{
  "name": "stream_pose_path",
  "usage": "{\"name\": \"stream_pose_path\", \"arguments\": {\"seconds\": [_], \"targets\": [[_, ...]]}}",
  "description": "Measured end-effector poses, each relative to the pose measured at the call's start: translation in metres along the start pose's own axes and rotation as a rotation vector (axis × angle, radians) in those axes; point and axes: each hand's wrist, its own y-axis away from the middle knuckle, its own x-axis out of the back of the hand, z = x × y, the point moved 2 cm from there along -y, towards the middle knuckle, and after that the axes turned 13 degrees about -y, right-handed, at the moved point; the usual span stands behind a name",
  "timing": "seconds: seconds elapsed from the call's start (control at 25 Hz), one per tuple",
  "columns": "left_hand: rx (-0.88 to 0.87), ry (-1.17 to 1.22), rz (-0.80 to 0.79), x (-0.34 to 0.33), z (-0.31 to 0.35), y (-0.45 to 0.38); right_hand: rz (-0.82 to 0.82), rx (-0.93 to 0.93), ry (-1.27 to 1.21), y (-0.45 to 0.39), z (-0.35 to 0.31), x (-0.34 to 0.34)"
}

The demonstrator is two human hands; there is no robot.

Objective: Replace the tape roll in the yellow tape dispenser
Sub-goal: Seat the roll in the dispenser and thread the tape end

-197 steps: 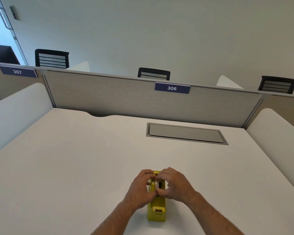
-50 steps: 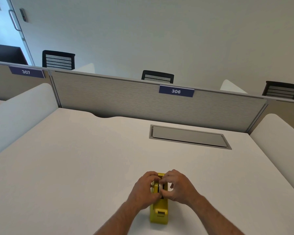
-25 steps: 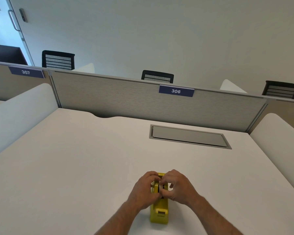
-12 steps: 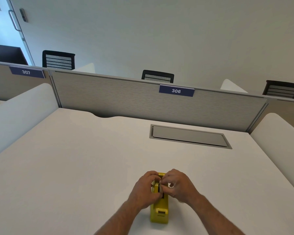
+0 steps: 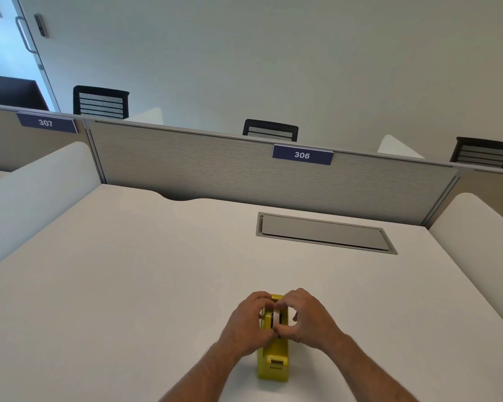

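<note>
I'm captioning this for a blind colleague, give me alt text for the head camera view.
Both hands, left hand and right hand, grip a tape roll in a yellow tape dispenser on a white desk.

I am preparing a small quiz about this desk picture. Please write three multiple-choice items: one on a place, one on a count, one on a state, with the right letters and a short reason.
1. Where does the yellow tape dispenser stand?
A. on the white desk, near its front edge
B. on the grey hatch
C. on a chair

2. How many black chair backs show behind the partition?
A. one
B. three
C. five

3. What are the hands doing?
A. resting flat on the desk
B. both working at the tape roll on top of the dispenser
C. one holds the number sign

Answers:
1 A: the dispenser sits on the desk close to the person, far from the hatch.
2 B: three backs rise above the partition.
3 B: the left hand and right hand close around the roll from both sides.
</note>
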Motion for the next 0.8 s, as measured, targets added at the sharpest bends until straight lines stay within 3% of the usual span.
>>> {"name": "stream_pose_path", "arguments": {"seconds": [0.8], "targets": [[-0.001, 0.009, 0.009, -0.0025, -0.0006, 0.0002, 0.033, 0.079, -0.050, -0.0018, 0.0021, 0.0034]]}}
